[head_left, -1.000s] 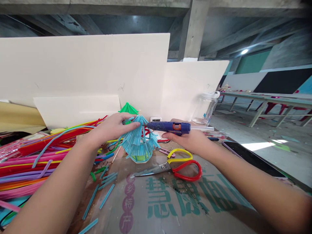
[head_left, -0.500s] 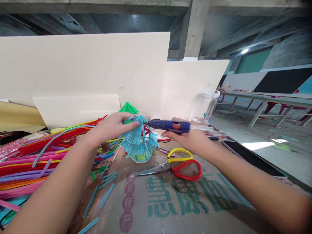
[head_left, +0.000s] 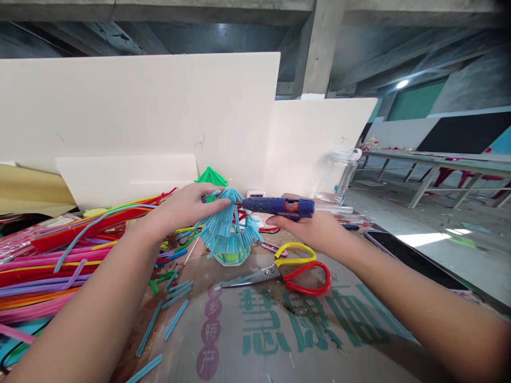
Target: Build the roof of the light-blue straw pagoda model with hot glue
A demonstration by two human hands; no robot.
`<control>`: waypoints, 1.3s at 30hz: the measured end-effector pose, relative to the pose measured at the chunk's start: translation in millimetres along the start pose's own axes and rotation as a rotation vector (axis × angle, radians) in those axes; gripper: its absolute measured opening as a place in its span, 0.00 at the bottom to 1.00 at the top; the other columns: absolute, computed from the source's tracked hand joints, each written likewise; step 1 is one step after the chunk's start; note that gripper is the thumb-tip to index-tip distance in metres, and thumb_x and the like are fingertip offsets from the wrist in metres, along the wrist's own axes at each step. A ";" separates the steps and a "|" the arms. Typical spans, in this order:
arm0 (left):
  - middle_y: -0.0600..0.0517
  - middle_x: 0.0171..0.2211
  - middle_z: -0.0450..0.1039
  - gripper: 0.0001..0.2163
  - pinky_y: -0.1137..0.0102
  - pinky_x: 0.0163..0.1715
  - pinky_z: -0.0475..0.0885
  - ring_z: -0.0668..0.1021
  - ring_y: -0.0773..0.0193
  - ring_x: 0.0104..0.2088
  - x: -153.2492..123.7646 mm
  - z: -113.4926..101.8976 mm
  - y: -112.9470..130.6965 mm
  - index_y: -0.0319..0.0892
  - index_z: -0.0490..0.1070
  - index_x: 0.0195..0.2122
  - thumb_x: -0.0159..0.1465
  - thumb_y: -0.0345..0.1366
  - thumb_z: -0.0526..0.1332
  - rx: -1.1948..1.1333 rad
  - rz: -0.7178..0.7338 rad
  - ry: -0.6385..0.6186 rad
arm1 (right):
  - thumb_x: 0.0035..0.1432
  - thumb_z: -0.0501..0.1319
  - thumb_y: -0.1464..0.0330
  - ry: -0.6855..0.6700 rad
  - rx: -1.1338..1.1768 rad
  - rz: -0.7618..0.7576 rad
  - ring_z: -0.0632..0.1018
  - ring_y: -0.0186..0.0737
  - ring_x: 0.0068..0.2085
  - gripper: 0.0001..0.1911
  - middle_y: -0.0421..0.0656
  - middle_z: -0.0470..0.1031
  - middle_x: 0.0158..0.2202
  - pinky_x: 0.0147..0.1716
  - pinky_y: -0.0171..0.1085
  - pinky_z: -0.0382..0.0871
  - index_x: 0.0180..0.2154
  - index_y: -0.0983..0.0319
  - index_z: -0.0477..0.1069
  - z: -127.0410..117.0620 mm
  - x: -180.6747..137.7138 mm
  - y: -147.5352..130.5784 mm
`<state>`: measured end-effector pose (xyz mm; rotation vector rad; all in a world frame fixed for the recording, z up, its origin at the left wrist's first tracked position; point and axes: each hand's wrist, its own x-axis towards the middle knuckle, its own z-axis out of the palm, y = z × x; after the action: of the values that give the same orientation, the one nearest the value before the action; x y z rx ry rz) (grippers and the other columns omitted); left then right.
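Observation:
A tiered, roof-like model of light blue pipe cleaner pieces (head_left: 227, 229) stands at the middle of the table. My left hand (head_left: 191, 205) closes on its upper left side, thumb pressed near the top. A short blue piece also pokes out between thumb and fingers. My right hand (head_left: 305, 226) grips a dark blue hot glue gun (head_left: 275, 206) with a clear glue stick at its rear. The gun's nozzle points left and meets the model's upper part, close to my left thumb. Scissors (head_left: 267, 274) with one yellow and one red handle lie in front of the model.
Colourful pipe cleaners (head_left: 48, 271) are heaped at the left. Cut blue pieces (head_left: 175, 319) lie near the front. A green umbrella-shaped piece (head_left: 211, 176) is behind the model. White boards (head_left: 136, 106) stand at the back; a clear jar (head_left: 337, 175) and a phone-like black slab (head_left: 415, 260) are at right.
Hardly anything differs. The whole view has shifted very slightly, and both hands, the glue gun and the model keep their places relative to each other.

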<state>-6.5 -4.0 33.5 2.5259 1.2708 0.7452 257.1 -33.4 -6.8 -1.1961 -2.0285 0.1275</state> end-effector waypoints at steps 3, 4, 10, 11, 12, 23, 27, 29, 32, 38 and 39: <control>0.57 0.32 0.76 0.18 0.73 0.30 0.65 0.75 0.63 0.32 -0.8 -0.7 1.4 0.48 0.75 0.41 0.63 0.53 0.55 0.000 0.003 0.000 | 0.55 0.61 0.53 -0.016 -0.023 0.031 0.78 0.42 0.32 0.16 0.41 0.79 0.31 0.29 0.36 0.69 0.36 0.58 0.70 0.8 0.2 2.8; 0.57 0.33 0.76 0.18 0.73 0.30 0.65 0.75 0.63 0.33 -0.9 -0.9 1.8 0.48 0.75 0.41 0.63 0.53 0.55 -0.004 0.004 -0.001 | 0.55 0.61 0.53 -0.018 -0.025 0.033 0.78 0.42 0.32 0.16 0.41 0.79 0.31 0.30 0.36 0.69 0.36 0.58 0.70 0.9 0.2 3.3; 0.56 0.33 0.76 0.19 0.72 0.31 0.64 0.75 0.61 0.33 0.2 -0.3 1.8 0.48 0.75 0.42 0.62 0.54 0.54 0.014 -0.007 -0.002 | 0.54 0.61 0.48 -0.031 -0.038 0.076 0.80 0.46 0.34 0.20 0.42 0.80 0.33 0.31 0.39 0.71 0.39 0.57 0.73 2.2 -1.4 6.7; 0.56 0.33 0.76 0.19 0.72 0.31 0.64 0.75 0.61 0.33 0.4 -0.2 1.4 0.48 0.75 0.42 0.62 0.55 0.54 0.018 -0.011 -0.003 | 0.54 0.61 0.48 -0.025 -0.036 0.089 0.80 0.47 0.34 0.21 0.42 0.81 0.33 0.32 0.40 0.71 0.40 0.56 0.73 2.8 -1.6 7.7; 0.55 0.33 0.76 0.20 0.72 0.31 0.64 0.75 0.61 0.33 0.6 -0.1 1.1 0.47 0.75 0.42 0.62 0.55 0.54 0.017 -0.014 -0.007 | 0.53 0.62 0.48 -0.016 -0.030 0.097 0.80 0.48 0.35 0.21 0.42 0.81 0.33 0.32 0.41 0.72 0.40 0.56 0.74 3.4 -1.8 8.6; 0.56 0.33 0.77 0.20 0.72 0.31 0.65 0.75 0.62 0.33 0.2 -0.7 1.7 0.47 0.75 0.41 0.62 0.56 0.54 -0.005 -0.032 -0.016 | 0.57 0.61 0.54 -0.162 0.160 0.072 0.79 0.48 0.41 0.17 0.41 0.81 0.39 0.42 0.45 0.73 0.43 0.56 0.76 -7.6 -1.7 5.2; 0.55 0.32 0.77 0.20 0.72 0.30 0.64 0.75 0.61 0.33 0.4 -0.4 0.8 0.46 0.75 0.41 0.62 0.55 0.54 -0.018 -0.034 -0.027 | 0.58 0.60 0.53 -0.170 0.119 0.051 0.79 0.46 0.40 0.17 0.41 0.81 0.37 0.40 0.43 0.73 0.43 0.55 0.76 -9.1 -1.8 6.2; 0.55 0.33 0.77 0.21 0.72 0.31 0.65 0.75 0.61 0.34 0.6 -0.4 0.1 0.47 0.75 0.41 0.62 0.56 0.53 -0.024 -0.031 -0.025 | 0.57 0.61 0.54 -0.157 0.120 0.011 0.78 0.44 0.37 0.17 0.41 0.80 0.35 0.37 0.40 0.72 0.42 0.57 0.75 -10.3 -1.5 4.2; 0.54 0.34 0.77 0.21 0.71 0.31 0.65 0.76 0.60 0.34 1.0 -0.2 -0.7 0.47 0.75 0.43 0.62 0.56 0.53 -0.031 -0.035 -0.035 | 0.52 0.65 0.54 -0.127 0.122 -0.037 0.77 0.41 0.33 0.18 0.41 0.79 0.33 0.32 0.36 0.70 0.41 0.59 0.75 -12.6 -0.9 -0.7; 0.55 0.34 0.78 0.21 0.71 0.31 0.65 0.76 0.59 0.35 0.8 0.4 -1.0 0.47 0.75 0.43 0.62 0.56 0.53 -0.030 -0.032 -0.028 | 0.53 0.64 0.53 -0.117 0.116 -0.023 0.76 0.39 0.30 0.18 0.40 0.77 0.29 0.27 0.34 0.67 0.39 0.59 0.74 -11.1 -1.2 -2.6; 0.54 0.34 0.78 0.21 0.71 0.31 0.65 0.76 0.59 0.35 0.7 0.3 -0.7 0.47 0.75 0.43 0.62 0.56 0.53 -0.031 -0.035 -0.032 | 0.54 0.63 0.53 -0.117 0.118 -0.018 0.76 0.39 0.30 0.17 0.40 0.77 0.29 0.27 0.34 0.67 0.40 0.58 0.74 -10.1 -1.4 -2.0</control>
<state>-6.5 -3.0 33.1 2.4747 1.2802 0.7082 262.7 -38.4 0.3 -1.1190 -2.1008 0.3108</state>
